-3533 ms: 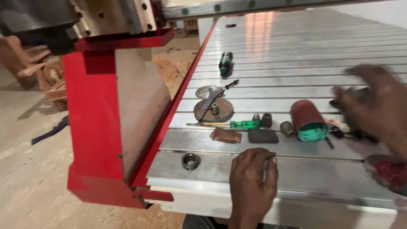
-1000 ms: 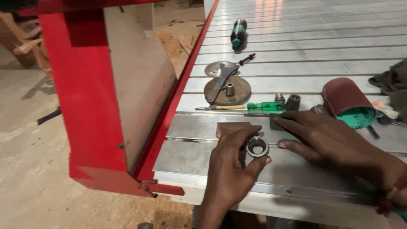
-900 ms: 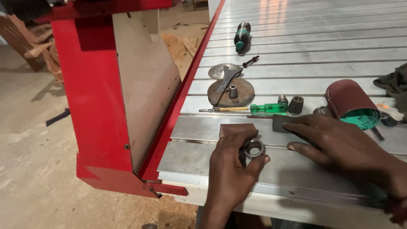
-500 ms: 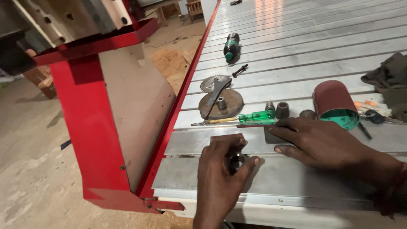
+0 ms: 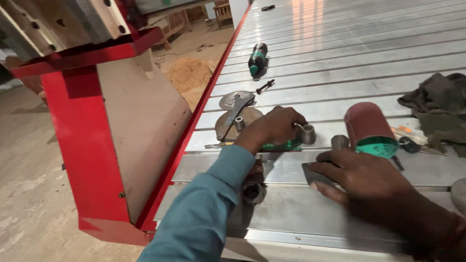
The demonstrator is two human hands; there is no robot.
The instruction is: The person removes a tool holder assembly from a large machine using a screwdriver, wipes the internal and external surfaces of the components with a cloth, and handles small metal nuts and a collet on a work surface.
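My left fingers (image 5: 296,127) are closing on a small metal sleeve (image 5: 307,133), pinching it at its 9 o'clock side beside the green screwdriver (image 5: 281,144). Half a second ago this hand was nearer me, curled over the ring nut (image 5: 252,192); now the nut is lying alone on the worktop (image 5: 340,53), at 7 o'clock from the sleeve, so I am judging the nut set down and the sleeve in hand. My right hand (image 5: 361,177) is resting flat, fingers spread, pressing a dark flat block (image 5: 311,173). The red roll (image 5: 369,128) is lying at 3 o'clock of the sleeve.
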